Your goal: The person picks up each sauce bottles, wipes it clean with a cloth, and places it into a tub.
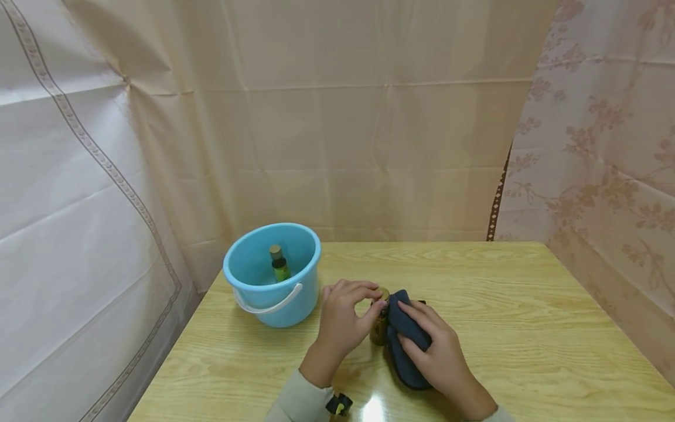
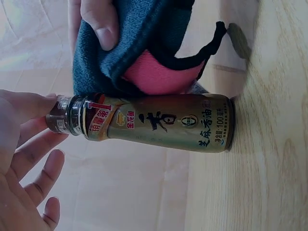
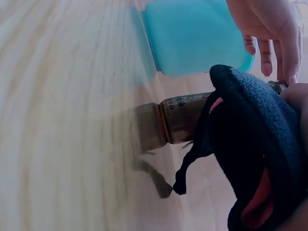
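A small brown-gold bottle (image 1: 378, 328) with a printed label stands upright on the wooden table (image 1: 527, 328). My left hand (image 1: 345, 316) pinches its cap (image 2: 65, 120) from above with the fingertips. My right hand (image 1: 437, 351) grips a dark blue cloth (image 1: 405, 337) and presses it against the bottle's right side. In the left wrist view the cloth (image 2: 144, 43) shows a pink inner face and a black loop, lying against the bottle (image 2: 163, 122). In the right wrist view the cloth (image 3: 255, 139) covers the upper part of the bottle (image 3: 175, 118).
A light blue bucket (image 1: 248, 272) with a white handle stands at the table's back left, and a second small bottle (image 1: 279, 265) stands inside it. Curtains hang close behind and on both sides. Bare wood stretches to the right of my hands.
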A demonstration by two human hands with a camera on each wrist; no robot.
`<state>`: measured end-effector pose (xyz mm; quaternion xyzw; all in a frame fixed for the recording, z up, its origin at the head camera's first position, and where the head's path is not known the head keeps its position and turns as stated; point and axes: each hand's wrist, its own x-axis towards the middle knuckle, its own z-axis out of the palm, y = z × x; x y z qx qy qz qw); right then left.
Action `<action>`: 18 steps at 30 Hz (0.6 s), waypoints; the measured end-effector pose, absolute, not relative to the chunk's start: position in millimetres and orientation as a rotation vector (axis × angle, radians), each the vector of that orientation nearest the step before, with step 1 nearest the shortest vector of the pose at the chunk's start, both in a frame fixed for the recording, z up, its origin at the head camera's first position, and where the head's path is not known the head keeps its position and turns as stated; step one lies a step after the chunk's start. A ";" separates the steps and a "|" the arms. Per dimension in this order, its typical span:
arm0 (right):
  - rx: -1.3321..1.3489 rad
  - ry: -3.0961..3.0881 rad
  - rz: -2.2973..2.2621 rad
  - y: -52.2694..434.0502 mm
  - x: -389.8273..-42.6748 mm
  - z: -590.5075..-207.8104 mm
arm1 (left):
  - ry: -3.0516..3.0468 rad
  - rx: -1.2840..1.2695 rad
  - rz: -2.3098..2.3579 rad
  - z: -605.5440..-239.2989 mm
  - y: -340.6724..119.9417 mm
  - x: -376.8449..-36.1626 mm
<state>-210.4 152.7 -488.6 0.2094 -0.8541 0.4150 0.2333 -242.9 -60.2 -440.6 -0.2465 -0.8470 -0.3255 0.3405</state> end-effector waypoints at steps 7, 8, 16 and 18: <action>0.580 -2.298 1.170 153.3 -207.1 -484.5 | -2.237 -0.672 -0.880 -438.8 -59.4 -241.9; 0.579 -2.292 1.176 153.2 -206.9 -484.3 | -2.242 -0.676 -0.884 -438.6 -59.3 -241.8; 0.623 -2.298 1.143 152.9 -210.2 -487.3 | -2.254 -0.684 -0.899 -438.2 -60.3 -241.1; 0.625 -2.311 1.127 153.0 -211.3 -488.4 | -2.243 -0.688 -0.897 -438.8 -60.6 -241.3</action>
